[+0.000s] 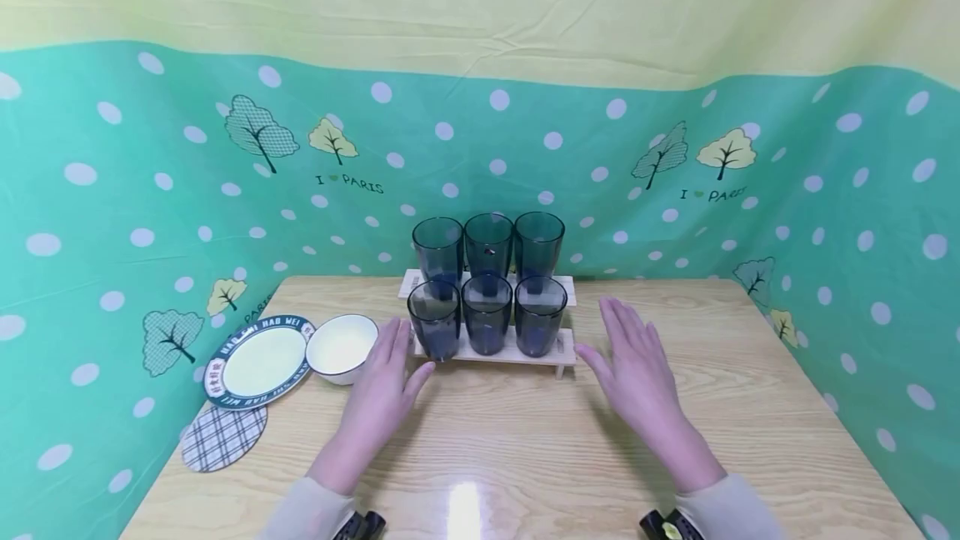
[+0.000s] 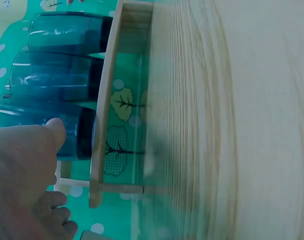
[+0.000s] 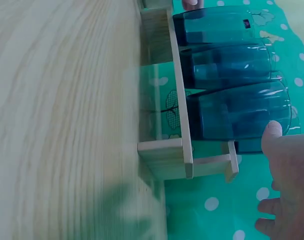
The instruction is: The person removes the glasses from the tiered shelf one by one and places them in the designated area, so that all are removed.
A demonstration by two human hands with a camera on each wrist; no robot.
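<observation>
Blue glasses [image 1: 487,313] hide the rear wooden rack [image 1: 558,286] tier.

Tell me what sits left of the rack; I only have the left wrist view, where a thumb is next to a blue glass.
Observer: In the head view a white bowl stands just left of the wooden rack, with a green-rimmed plate beside it.
Operator: How many glasses does the rack carry?
Observer: Six blue glasses, three in front and three on the raised back step.
Operator: Where is the other hand?
Observer: The right hand is open, fingers straight, near the rack's right end, not gripping anything.
Operator: And the left hand?
Observer: The left hand is open too, beside the front-left glass.
</observation>
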